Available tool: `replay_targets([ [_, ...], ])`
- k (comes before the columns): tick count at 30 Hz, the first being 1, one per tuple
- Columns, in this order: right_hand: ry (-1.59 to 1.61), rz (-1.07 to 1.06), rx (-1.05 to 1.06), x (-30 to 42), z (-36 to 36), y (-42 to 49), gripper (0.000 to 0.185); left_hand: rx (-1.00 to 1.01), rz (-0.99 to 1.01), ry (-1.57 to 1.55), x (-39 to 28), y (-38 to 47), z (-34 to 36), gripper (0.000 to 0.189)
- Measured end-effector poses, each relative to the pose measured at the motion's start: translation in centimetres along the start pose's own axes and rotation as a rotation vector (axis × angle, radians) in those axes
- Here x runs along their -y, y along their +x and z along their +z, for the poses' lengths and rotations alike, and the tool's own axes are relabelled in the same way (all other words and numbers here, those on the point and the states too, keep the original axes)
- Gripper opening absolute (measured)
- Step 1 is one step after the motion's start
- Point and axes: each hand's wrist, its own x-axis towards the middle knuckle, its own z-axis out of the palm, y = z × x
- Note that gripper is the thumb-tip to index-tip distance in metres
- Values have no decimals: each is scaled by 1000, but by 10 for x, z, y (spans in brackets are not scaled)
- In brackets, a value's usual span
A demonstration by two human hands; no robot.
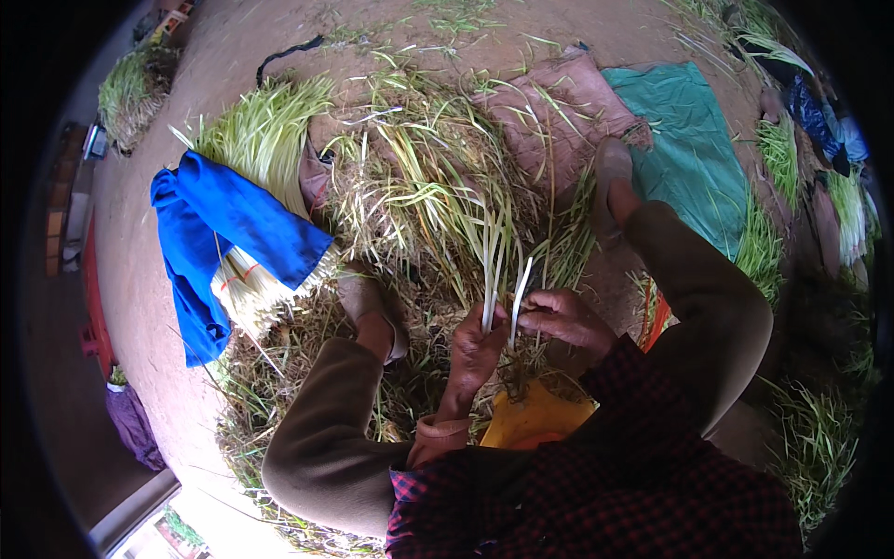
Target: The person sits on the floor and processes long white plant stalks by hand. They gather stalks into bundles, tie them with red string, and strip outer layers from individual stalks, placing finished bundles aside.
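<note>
My left hand (478, 349) is closed around a few long leafy stalks (491, 258) with white stems and pale green tops, which point away from me. Close beside it, the bent fingers of my right hand (567, 323) pinch at a single white stalk (520, 300); a brown shred shows at the fingertips. The stalk's lower end is partly hidden near the fingers. Beyond both hands lies a loose heap of untrimmed stalks (433, 182) with dry, brownish leaves. Below the hands, between my legs, is a yellow plastic object (534, 416), partly covered by brown leaf scraps.
To the left, a blue cloth (244, 216) lies over bundled stalks (269, 140), some tied with red bands. A pinkish sheet (552, 119) and a green sheet (688, 154) spread ahead. Leaf waste (279, 391) surrounds my feet. Another person (831, 126) is at the far right among more bundles.
</note>
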Motion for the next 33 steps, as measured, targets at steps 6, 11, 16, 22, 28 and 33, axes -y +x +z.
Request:
replay_targets([
  [6, 216, -98, -370, -8, -18, 6, 16, 40, -70, 50, 4, -1, -3, 16],
  [11, 717, -195, -793, -34, -44, 13, 17, 58, -109, 59, 2, -4, -5, 19],
  [16, 182, 46, -814, -77, -46, 19, 21, 9, -91, -19, 8, -2, -4, 18],
  [22, 505, 87, -31, -45, 27, 13, 26, 63, -238, -114, -14, -4, -11, 14],
  [28, 748, 103, -92, -43, 35, 21, 17, 139, -178, -190, -16, -2, -1, 12],
  [33, 544, 52, -333, -49, 38, 26, 12, 71, -66, 257, -16, -4, 3, 12],
])
